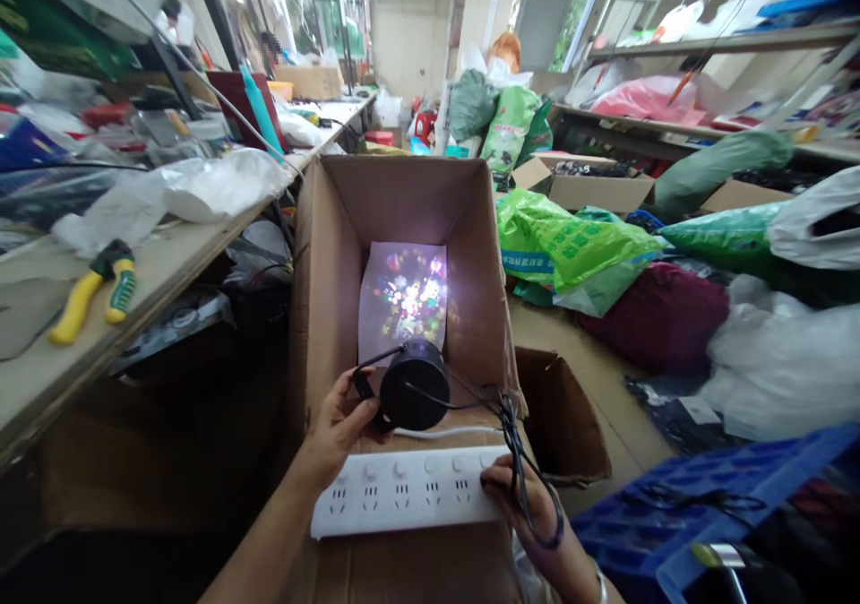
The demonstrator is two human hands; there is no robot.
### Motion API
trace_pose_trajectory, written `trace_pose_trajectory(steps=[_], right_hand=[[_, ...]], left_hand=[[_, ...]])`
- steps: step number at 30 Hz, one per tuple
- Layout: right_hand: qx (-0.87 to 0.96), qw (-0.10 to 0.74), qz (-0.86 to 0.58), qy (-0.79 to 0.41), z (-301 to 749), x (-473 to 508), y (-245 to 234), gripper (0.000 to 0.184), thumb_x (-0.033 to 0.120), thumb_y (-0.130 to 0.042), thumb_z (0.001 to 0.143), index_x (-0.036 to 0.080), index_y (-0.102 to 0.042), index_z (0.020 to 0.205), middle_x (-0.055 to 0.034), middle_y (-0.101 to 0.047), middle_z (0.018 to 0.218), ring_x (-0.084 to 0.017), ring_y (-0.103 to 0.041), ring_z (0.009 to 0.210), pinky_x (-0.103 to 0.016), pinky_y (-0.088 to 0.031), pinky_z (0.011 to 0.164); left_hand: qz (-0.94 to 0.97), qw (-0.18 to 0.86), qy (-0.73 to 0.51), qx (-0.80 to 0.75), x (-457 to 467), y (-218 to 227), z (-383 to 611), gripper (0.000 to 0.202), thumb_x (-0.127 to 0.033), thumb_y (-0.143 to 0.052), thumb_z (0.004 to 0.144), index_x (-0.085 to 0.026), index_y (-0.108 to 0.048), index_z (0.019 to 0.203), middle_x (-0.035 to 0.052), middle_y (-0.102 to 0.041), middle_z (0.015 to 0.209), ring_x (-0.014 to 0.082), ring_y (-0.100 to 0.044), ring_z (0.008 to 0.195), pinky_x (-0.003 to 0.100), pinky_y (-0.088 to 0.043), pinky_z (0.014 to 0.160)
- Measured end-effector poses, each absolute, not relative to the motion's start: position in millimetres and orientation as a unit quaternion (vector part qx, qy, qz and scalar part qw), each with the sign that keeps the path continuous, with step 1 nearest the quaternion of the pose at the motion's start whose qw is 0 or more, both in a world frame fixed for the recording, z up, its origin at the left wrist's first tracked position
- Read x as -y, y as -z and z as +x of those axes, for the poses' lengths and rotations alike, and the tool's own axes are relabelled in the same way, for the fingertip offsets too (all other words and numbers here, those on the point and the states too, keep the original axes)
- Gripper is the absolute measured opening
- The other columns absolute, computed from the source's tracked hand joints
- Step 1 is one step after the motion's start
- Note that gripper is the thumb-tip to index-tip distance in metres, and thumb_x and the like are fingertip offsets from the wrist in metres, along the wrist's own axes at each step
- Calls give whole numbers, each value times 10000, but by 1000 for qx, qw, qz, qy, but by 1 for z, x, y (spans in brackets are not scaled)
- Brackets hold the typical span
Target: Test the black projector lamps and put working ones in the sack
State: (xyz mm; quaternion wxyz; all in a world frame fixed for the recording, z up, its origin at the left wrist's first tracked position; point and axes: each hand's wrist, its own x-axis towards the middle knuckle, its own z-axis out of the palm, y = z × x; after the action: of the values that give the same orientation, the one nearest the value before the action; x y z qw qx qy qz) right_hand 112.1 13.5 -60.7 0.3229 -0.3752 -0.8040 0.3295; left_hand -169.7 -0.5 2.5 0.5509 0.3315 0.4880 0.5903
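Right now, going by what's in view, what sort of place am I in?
Probably a small workshop, perhaps one handling electrical goods: there's a cluttered workbench, yellow-and-green-handled pliers and a white multi-socket power strip.

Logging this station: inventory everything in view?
Cartons: several, brown, centre and right
Sheet: 1, pale, in central carton
Light pattern: 1, multicoloured, on sheet
Device: 1, black, central
Power strip: 1, white, foreground
Cables: several, black and white, around device
Table: 1, pale, left
Pliers: 1, yellow-green, on table
Bags: several, mixed colours, right
Crate: 1, blue, lower right
Person: at least 1, blurred, background
Left hand: 1, bare, holding device
Right hand: 1, bare, at power strip
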Motion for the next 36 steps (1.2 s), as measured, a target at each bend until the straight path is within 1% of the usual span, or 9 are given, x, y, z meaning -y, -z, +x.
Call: trace_pose_trajectory(steps=[3, 5, 8, 11, 17, 24, 29, 33, 36], right_hand=[[789, 351, -394, -314, 109, -14, 61, 130, 240, -518, 872, 232, -648, 880, -51, -625, 837, -181, -635, 756, -249, -534, 676], [798, 344, -394, -299, 108, -16, 61, 134, 254, -526, 864, 230, -656, 846, -57, -640, 810, -192, -646, 744, -254, -543, 660], [818, 334, -374, -282, 109, -20, 60, 129, 247, -532, 853, 228, -659, 836, -62, -648, 783, -207, -653, 728, -265, -549, 629], [816, 365, -365, -262, 110, -21, 61, 101, 225, -563, 828, 229, -662, 847, -66, -653, 805, -218, -657, 752, -269, -551, 642], [794, 377, -384, -284, 109, -17, 63, 93, 242, -587, 820, 228, -679, 817, -57, -649, 813, -195, -654, 734, -228, -541, 636], [797, 340, -405, -292, 115, -20, 68, 154, 312, -589, 831, 237, -724, 824, -77, -674, 868, -214, -665, 826, -252, -545, 725], [788, 350, -416, -288, 117, -19, 74, 172, 333, -601, 824, 226, -730, 791, -80, -682, 855, -211, -664, 813, -258, -541, 737], [760, 355, -442, -318, 116, -17, 75, 199, 385, -633, 792, 219, -742, 770, -92, -687, 858, -230, -656, 822, -286, -535, 753], [689, 377, -476, -395, 115, -18, 71, 266, 448, -670, 741, 190, -731, 727, -98, -680, 835, -238, -642, 791, -272, -536, 684]], left_hand=[[338, 525, -590, -512, 3, -6, -170, 568, -373, -694, 746, -169, -382, 1174, -1, -649, 691, 164, -633, 529, 272, -528, 495], [337, 514, -588, -526, 5, -7, -171, 594, -396, -699, 734, -161, -381, 1177, -4, -651, 664, 159, -622, 499, 273, -523, 486], [324, 511, -593, -531, 7, -6, -173, 609, -416, -703, 725, -166, -371, 1170, -4, -655, 665, 149, -607, 479, 273, -518, 478], [311, 513, -599, -531, 8, -2, -173, 598, -406, -695, 736, -174, -354, 1170, -1, -657, 671, 148, -608, 483, 259, -507, 467], [312, 525, -585, -535, 12, 1, -168, 586, -402, -680, 748, -181, -347, 1177, -27, -633, 655, 141, -607, 478, 261, -514, 482], [330, 541, -569, -524, 14, -2, -163, 578, -389, -654, 771, -174, -327, 1197, -27, -624, 671, 149, -614, 512, 290, -531, 518], [352, 526, -556, -538, 16, 1, -162, 545, -385, -631, 793, -168, -342, 1200, -12, -632, 706, 140, -613, 520, 282, -520, 526], [366, 522, -543, -547, 17, 3, -160, 552, -409, -619, 789, -162, -343, 1198, -5, -639, 688, 148, -614, 512, 267, -495, 508], [396, 488, -525, -573, 19, 2, -157, 523, -393, -590, 801, -167, -351, 1208, 4, -648, 722, 155, -618, 555, 273, -494, 529]])
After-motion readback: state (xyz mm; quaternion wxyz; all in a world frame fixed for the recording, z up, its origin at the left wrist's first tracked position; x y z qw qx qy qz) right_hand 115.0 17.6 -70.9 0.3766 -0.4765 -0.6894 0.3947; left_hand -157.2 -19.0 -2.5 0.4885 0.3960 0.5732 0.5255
